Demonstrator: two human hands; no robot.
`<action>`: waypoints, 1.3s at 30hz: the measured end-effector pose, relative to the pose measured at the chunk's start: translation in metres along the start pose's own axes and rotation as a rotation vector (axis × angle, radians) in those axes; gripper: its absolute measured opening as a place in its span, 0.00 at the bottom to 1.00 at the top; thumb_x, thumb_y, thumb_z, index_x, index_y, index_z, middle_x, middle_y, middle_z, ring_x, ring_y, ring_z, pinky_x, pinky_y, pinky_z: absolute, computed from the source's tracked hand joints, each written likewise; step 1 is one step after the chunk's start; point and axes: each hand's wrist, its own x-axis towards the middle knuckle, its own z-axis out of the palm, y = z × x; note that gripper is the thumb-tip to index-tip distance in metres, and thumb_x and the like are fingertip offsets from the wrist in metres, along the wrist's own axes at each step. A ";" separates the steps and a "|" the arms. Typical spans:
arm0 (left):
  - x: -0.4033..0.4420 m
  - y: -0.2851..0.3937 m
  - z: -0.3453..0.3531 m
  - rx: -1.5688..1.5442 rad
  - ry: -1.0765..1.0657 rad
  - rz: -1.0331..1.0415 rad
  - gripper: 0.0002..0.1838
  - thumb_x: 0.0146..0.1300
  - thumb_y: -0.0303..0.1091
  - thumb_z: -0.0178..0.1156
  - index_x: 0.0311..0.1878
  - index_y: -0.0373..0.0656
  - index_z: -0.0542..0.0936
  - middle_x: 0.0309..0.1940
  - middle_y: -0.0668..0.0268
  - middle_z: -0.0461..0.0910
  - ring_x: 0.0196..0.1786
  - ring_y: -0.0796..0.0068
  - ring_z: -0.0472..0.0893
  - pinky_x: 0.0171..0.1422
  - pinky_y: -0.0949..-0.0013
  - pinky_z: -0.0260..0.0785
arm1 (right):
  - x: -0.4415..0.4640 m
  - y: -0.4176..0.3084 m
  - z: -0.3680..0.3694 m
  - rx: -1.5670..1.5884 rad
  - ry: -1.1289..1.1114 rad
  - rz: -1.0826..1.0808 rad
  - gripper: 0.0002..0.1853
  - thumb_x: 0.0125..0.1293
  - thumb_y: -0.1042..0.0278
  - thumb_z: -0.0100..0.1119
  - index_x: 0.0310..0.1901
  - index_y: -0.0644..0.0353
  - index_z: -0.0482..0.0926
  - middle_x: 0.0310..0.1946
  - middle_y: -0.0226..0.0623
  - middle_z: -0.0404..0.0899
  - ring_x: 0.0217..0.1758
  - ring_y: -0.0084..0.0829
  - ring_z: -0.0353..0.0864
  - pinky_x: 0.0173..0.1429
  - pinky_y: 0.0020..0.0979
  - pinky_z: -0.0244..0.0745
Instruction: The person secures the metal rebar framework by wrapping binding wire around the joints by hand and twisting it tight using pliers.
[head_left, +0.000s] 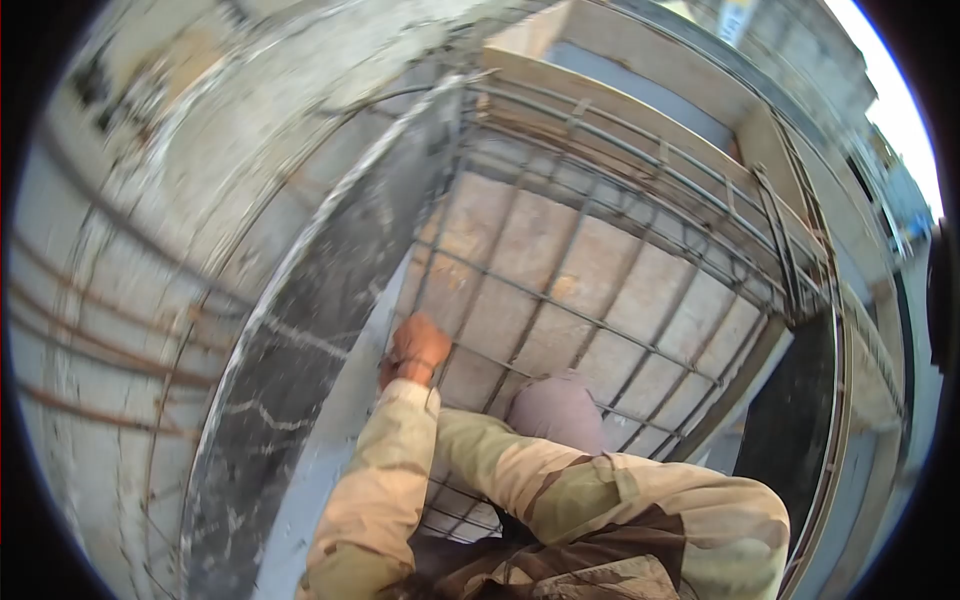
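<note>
My left hand [418,345] is closed in a fist at the left side of a grid of steel reinforcing bars [545,297], close to a lengthwise bar. What the fist holds, if anything, is hidden. A camouflage sleeve [385,455] runs from it down to the bottom of the view. Right of the hand, a rounded mauve cloth-covered shape [556,408] sits over the grid; I cannot tell what it is. Camouflage clothing [640,510] fills the lower middle. My right hand does not show.
A dark formwork board [310,320] stands along the left, with a rough concrete surface [260,120] beyond. Bundled bars [640,150] cross the far end before a wooden form [640,95]. Loose curved bars [110,345] lie at the left. Another dark panel [795,400] stands right.
</note>
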 end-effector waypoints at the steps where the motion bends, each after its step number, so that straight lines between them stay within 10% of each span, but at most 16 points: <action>1: -0.004 0.000 0.004 0.019 -0.024 -0.003 0.16 0.58 0.36 0.65 0.38 0.29 0.87 0.47 0.36 0.84 0.56 0.41 0.84 0.62 0.51 0.76 | 0.004 0.001 -0.015 -0.019 -0.064 -0.011 0.09 0.63 0.69 0.62 0.39 0.65 0.87 0.44 0.53 0.86 0.46 0.54 0.85 0.52 0.48 0.78; 7: -0.005 -0.048 0.096 0.026 0.345 0.201 0.19 0.64 0.32 0.59 0.48 0.21 0.84 0.60 0.36 0.79 0.71 0.39 0.71 0.75 0.54 0.66 | -0.026 0.007 -0.098 -0.145 -0.569 -0.065 0.09 0.63 0.68 0.63 0.39 0.64 0.87 0.42 0.52 0.87 0.43 0.53 0.86 0.51 0.48 0.78; 10: 0.005 -0.059 0.072 -0.528 -0.096 0.099 0.19 0.68 0.36 0.57 0.47 0.24 0.83 0.47 0.34 0.83 0.58 0.36 0.80 0.65 0.49 0.71 | -0.074 -0.025 -0.119 -0.126 -0.926 -0.106 0.09 0.63 0.68 0.64 0.39 0.64 0.88 0.41 0.51 0.87 0.42 0.53 0.86 0.50 0.48 0.78; 12: 0.008 -0.076 0.094 -0.379 0.308 0.286 0.18 0.68 0.36 0.56 0.40 0.26 0.84 0.37 0.36 0.84 0.47 0.36 0.83 0.53 0.48 0.73 | -0.078 -0.056 -0.148 0.005 -1.082 0.091 0.11 0.60 0.64 0.67 0.37 0.63 0.89 0.36 0.49 0.88 0.36 0.50 0.86 0.48 0.48 0.79; 15: -0.007 -0.073 0.095 -0.678 0.478 0.238 0.16 0.71 0.37 0.60 0.35 0.31 0.86 0.31 0.47 0.87 0.38 0.45 0.86 0.43 0.51 0.73 | 0.021 -0.074 -0.328 -0.353 -0.237 -0.208 0.17 0.69 0.78 0.54 0.57 0.64 0.84 0.45 0.45 0.89 0.52 0.41 0.89 0.59 0.37 0.80; 16: -0.005 -0.075 0.098 -0.670 0.486 0.225 0.16 0.71 0.37 0.60 0.35 0.31 0.86 0.31 0.47 0.87 0.38 0.45 0.86 0.43 0.51 0.73 | 0.066 -0.050 -0.385 -0.099 0.235 -0.190 0.16 0.75 0.74 0.51 0.59 0.60 0.84 0.48 0.45 0.89 0.51 0.41 0.88 0.57 0.38 0.80; 19: 0.001 -0.073 0.097 -1.105 0.264 -0.083 0.11 0.73 0.33 0.62 0.43 0.33 0.85 0.28 0.65 0.84 0.36 0.72 0.87 0.30 0.70 0.69 | 0.148 -0.127 -0.518 -1.144 0.673 -0.251 0.21 0.75 0.56 0.60 0.63 0.57 0.81 0.54 0.51 0.85 0.55 0.46 0.86 0.60 0.42 0.79; 24: 0.006 -0.059 0.079 -1.521 0.090 -0.195 0.18 0.70 0.21 0.62 0.60 0.30 0.71 0.49 0.57 0.83 0.39 0.69 0.88 0.25 0.80 0.67 | 0.202 -0.090 -0.532 -1.253 0.359 -0.129 0.26 0.73 0.49 0.62 0.64 0.59 0.79 0.54 0.57 0.83 0.58 0.53 0.84 0.61 0.46 0.77; 32: 0.006 -0.059 0.070 -1.024 0.300 -0.066 0.12 0.65 0.18 0.63 0.51 0.32 0.75 0.42 0.54 0.86 0.40 0.64 0.90 0.34 0.69 0.80 | 0.191 -0.068 -0.501 -1.418 0.616 -0.214 0.35 0.67 0.38 0.64 0.58 0.67 0.78 0.58 0.60 0.79 0.61 0.61 0.78 0.63 0.52 0.74; 36: 0.011 -0.068 0.058 -0.366 0.329 0.050 0.11 0.63 0.22 0.67 0.47 0.32 0.79 0.36 0.54 0.89 0.39 0.65 0.91 0.44 0.66 0.81 | 0.219 -0.041 -0.553 -1.299 0.257 -0.129 0.34 0.62 0.47 0.73 0.60 0.66 0.76 0.55 0.57 0.80 0.60 0.57 0.79 0.62 0.49 0.73; 39: 0.009 -0.067 0.041 -0.442 0.169 0.005 0.12 0.64 0.25 0.67 0.49 0.32 0.81 0.40 0.54 0.90 0.39 0.63 0.91 0.48 0.63 0.80 | 0.224 -0.045 -0.565 -1.180 0.080 -0.178 0.28 0.57 0.69 0.74 0.59 0.66 0.77 0.52 0.57 0.82 0.58 0.56 0.80 0.62 0.48 0.73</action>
